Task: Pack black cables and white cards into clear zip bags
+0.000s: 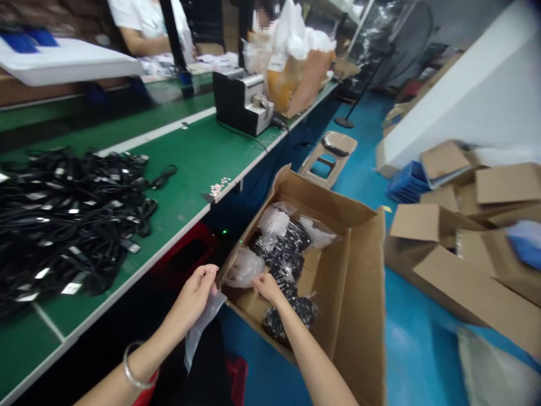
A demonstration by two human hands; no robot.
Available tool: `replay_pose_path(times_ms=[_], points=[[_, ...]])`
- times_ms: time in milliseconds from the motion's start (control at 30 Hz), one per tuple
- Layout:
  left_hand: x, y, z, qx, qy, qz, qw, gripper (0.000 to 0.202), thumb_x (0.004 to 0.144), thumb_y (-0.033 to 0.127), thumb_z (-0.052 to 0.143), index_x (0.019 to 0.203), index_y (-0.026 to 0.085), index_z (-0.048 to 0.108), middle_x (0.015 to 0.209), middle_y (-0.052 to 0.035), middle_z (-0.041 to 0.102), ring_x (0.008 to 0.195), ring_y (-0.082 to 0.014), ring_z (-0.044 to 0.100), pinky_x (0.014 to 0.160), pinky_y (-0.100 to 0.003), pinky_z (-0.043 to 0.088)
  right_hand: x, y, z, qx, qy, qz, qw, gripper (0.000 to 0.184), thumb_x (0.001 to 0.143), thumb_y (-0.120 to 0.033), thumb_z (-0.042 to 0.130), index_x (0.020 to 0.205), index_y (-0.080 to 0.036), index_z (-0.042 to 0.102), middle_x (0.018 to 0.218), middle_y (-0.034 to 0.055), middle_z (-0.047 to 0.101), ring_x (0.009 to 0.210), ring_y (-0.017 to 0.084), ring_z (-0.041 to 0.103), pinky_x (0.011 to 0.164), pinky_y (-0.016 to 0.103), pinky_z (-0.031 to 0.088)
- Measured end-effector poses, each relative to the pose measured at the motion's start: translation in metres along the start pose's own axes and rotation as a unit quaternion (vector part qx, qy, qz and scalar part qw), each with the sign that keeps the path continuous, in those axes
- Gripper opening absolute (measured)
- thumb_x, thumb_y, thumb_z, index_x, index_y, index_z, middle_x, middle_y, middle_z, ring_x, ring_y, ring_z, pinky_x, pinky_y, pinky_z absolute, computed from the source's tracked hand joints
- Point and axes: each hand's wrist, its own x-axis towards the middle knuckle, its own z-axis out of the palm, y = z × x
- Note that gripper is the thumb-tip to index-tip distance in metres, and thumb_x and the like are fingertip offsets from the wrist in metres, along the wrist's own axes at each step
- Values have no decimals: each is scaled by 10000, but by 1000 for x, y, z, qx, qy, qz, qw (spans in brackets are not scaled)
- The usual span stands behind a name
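My left hand is closed on a translucent plastic bag that hangs below the fingers, beside the near left corner of an open cardboard box. Inside that box, my right hand has its fingers pinched at the edge of a clump of clear plastic bags. Next to it lie several clear bags packed with black items, which look like coiled cables. Crumpled clear plastic rests towards the box's far left side.
A green worktop on the left bears a pile of black cables and a black-and-white machine. A plastic stool stands behind the box. More cardboard boxes and a blue crate are on the right. A person sits across the bench.
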Motion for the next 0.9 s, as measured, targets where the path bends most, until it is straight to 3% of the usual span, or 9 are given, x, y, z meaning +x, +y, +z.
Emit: replay_pose_path(times_ms=[100, 167, 233, 333, 467, 600, 767, 900], points=[[-11, 6, -10, -43, 71, 45, 996, 350, 890, 529, 402, 980, 214, 526, 595, 81, 437, 528, -106, 435, 533, -238, 347, -35, -41, 6, 35, -93, -74, 992, 276, 947, -338, 468, 928, -119, 635, 823, 36, 656, 728, 148, 634, 699, 306, 516], [-20, 12, -16, -81, 109, 58, 989, 342, 865, 548, 422, 961, 231, 508, 625, 80, 443, 579, -111, 455, 563, -234, 354, -60, -68, 16, 51, -144, -131, 980, 222, 827, -322, 637, 983, -165, 646, 910, 30, 669, 827, 163, 628, 725, 263, 492], [-31, 18, -25, -126, 133, 54, 982, 351, 839, 558, 444, 973, 234, 470, 637, 88, 431, 559, -99, 446, 537, -219, 355, -79, -91, 27, 96, -177, -174, 964, 137, 733, -252, 709, 843, -175, 683, 852, 21, 676, 806, 172, 614, 733, 261, 461], [-55, 23, -49, -189, 109, 22, 976, 468, 718, 547, 607, 1008, 208, 465, 615, 100, 463, 508, -85, 473, 511, -209, 399, -87, -115, 42, 179, -211, -158, 948, 119, 779, -261, 642, 720, -159, 654, 696, 21, 675, 677, 155, 612, 672, 262, 455], [-93, 21, -89, -237, 31, -45, 970, 430, 593, 426, 762, 857, 121, 613, 648, 10, 630, 558, -120, 600, 550, -243, 490, -89, -134, 52, 226, -245, -140, 932, 261, 803, -393, 631, 697, -160, 577, 594, 16, 667, 564, 128, 608, 603, 240, 467], [-123, 10, -113, -258, 59, -39, 964, 338, 658, 420, 725, 833, 141, 651, 646, 22, 656, 575, -104, 619, 571, -212, 497, -112, -145, 70, 239, -234, -151, 930, 293, 767, -427, 683, 721, -147, 609, 614, 23, 679, 575, 116, 613, 607, 224, 470], [-143, -3, -118, -270, 45, 10, 962, 301, 658, 423, 728, 778, 155, 661, 699, 5, 687, 619, -128, 639, 619, -236, 518, -145, -147, 92, 229, -171, -176, 942, 290, 727, -411, 731, 688, -139, 638, 638, 17, 672, 605, 117, 608, 625, 225, 474], [-150, -11, -115, -262, -11, 30, 965, 274, 700, 418, 707, 800, 169, 652, 746, -6, 707, 672, -129, 656, 643, -215, 517, -144, -134, 76, 214, -78, -172, 958, 309, 718, -443, 731, 747, -152, 635, 632, -10, 650, 609, 125, 614, 644, 247, 495]])
